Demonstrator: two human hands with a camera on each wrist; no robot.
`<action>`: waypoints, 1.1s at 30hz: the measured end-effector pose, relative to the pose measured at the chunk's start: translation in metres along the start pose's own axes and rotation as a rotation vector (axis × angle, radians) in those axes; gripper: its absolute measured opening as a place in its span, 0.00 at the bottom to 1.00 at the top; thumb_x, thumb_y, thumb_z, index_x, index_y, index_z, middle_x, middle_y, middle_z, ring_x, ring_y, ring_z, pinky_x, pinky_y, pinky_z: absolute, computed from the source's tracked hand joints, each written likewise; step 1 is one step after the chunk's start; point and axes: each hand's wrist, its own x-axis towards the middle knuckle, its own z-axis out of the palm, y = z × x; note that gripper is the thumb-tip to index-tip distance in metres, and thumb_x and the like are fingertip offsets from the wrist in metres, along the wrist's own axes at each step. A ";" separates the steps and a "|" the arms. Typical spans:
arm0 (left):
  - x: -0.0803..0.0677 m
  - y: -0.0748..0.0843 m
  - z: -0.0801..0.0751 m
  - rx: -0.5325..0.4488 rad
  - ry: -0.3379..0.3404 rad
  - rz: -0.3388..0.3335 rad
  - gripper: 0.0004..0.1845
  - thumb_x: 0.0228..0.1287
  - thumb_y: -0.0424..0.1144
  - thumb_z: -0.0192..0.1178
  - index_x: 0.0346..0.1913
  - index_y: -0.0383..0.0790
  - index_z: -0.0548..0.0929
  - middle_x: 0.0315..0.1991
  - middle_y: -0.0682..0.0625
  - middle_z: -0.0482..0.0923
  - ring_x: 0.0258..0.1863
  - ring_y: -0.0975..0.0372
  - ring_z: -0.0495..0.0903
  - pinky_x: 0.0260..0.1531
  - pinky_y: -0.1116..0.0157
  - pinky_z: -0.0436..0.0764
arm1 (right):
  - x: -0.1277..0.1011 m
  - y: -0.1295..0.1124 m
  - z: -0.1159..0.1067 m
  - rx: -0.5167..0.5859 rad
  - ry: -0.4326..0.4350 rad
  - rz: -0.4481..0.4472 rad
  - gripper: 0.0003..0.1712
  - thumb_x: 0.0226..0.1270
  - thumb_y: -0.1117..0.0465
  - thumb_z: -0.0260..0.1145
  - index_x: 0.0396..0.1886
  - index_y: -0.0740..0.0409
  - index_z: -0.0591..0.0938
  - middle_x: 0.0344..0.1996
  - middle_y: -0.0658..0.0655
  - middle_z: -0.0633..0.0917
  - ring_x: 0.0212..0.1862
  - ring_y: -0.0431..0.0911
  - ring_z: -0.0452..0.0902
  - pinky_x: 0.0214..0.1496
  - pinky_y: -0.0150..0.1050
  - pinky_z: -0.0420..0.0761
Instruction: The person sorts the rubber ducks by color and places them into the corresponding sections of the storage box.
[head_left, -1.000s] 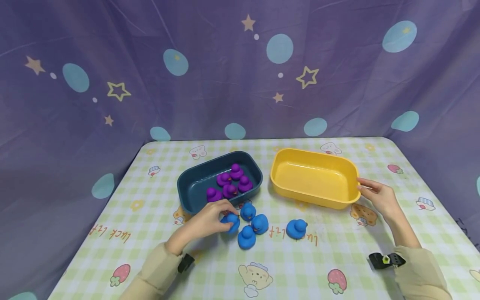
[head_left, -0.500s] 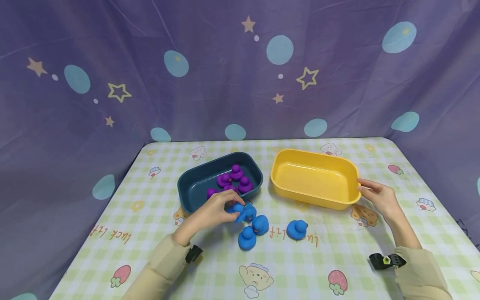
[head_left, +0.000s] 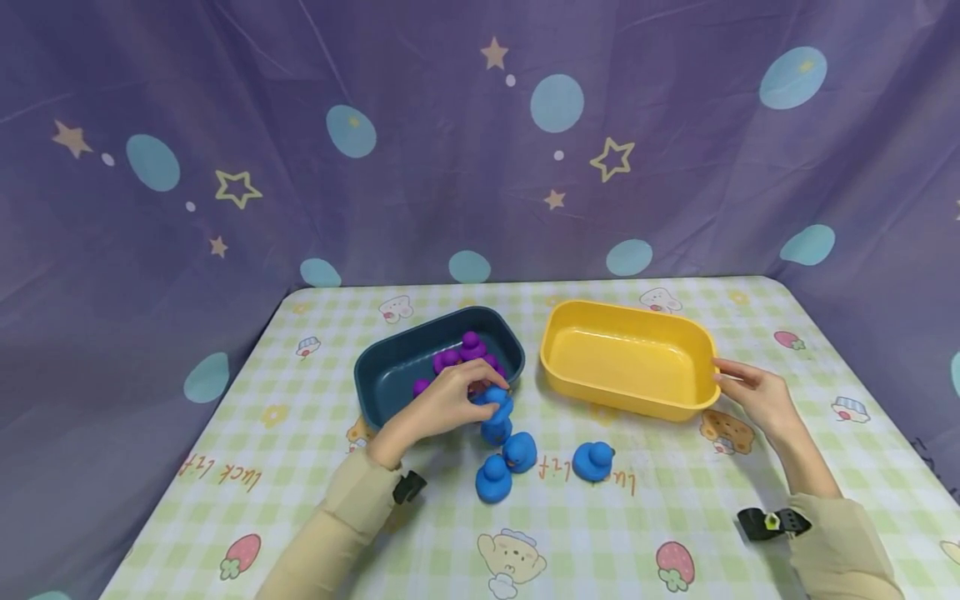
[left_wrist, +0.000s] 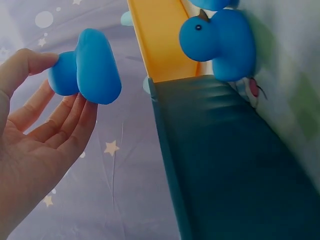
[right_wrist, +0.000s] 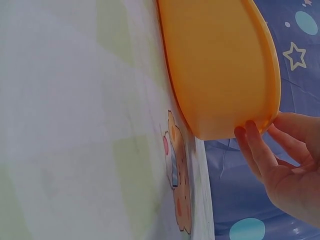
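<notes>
My left hand [head_left: 442, 400] pinches a blue rubber duck [left_wrist: 97, 67] between thumb and fingers, lifted near the front right rim of the dark teal tub [head_left: 390, 379]. In the head view the held duck overlaps another blue duck [head_left: 496, 433] standing below it. Several purple ducks [head_left: 471, 343] sit in the teal tub, partly hidden by my hand. On the right, fairly straight fingers of my right hand [head_left: 761, 400] touch the outer end of the yellow tub [head_left: 622, 358], at its rim. Nothing lies inside that tub.
Two blue ducks, one front [head_left: 493, 480] and one behind it [head_left: 520, 452], stand close together before the teal tub. A lone blue duck [head_left: 593, 462] stands farther right. A checked cloth [head_left: 420, 542] covers the table, and a purple curtain [head_left: 420, 200] hangs behind.
My left hand has lifted the blue duck from the table and carried it right and away from me, toward the teal tub's right front. The right hand has stayed at the yellow tub.
</notes>
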 end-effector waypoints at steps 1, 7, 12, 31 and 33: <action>0.002 0.000 0.000 0.001 0.004 0.004 0.12 0.49 0.32 0.62 0.40 0.39 0.80 0.36 0.53 0.75 0.34 0.65 0.73 0.37 0.68 0.77 | 0.000 0.000 0.000 0.003 0.003 0.001 0.39 0.53 0.35 0.57 0.57 0.56 0.72 0.50 0.52 0.76 0.37 0.23 0.71 0.37 0.18 0.71; 0.018 0.000 0.002 -0.010 0.022 0.004 0.12 0.49 0.33 0.62 0.40 0.39 0.80 0.38 0.52 0.76 0.35 0.65 0.74 0.40 0.67 0.76 | -0.001 -0.002 0.000 0.006 -0.007 0.005 0.38 0.54 0.37 0.57 0.58 0.57 0.71 0.53 0.59 0.74 0.38 0.23 0.70 0.37 0.18 0.71; 0.032 -0.001 0.003 -0.036 0.025 -0.008 0.12 0.49 0.33 0.63 0.40 0.39 0.80 0.37 0.52 0.76 0.35 0.65 0.74 0.40 0.70 0.76 | -0.001 -0.002 0.000 -0.002 -0.007 0.011 0.40 0.53 0.35 0.56 0.58 0.57 0.71 0.55 0.62 0.72 0.38 0.22 0.69 0.37 0.17 0.70; 0.081 0.007 0.016 -0.064 0.015 0.025 0.12 0.52 0.33 0.62 0.41 0.35 0.79 0.38 0.48 0.77 0.37 0.62 0.76 0.41 0.71 0.76 | -0.001 0.001 0.001 0.015 -0.002 -0.007 0.38 0.54 0.35 0.56 0.58 0.56 0.71 0.51 0.56 0.75 0.37 0.22 0.71 0.37 0.18 0.72; 0.086 0.008 0.017 -0.057 0.021 0.032 0.12 0.52 0.32 0.62 0.41 0.35 0.79 0.37 0.48 0.77 0.37 0.62 0.75 0.41 0.71 0.76 | -0.001 0.001 0.001 0.013 -0.004 -0.004 0.38 0.54 0.35 0.56 0.58 0.56 0.71 0.51 0.54 0.75 0.37 0.22 0.71 0.37 0.18 0.72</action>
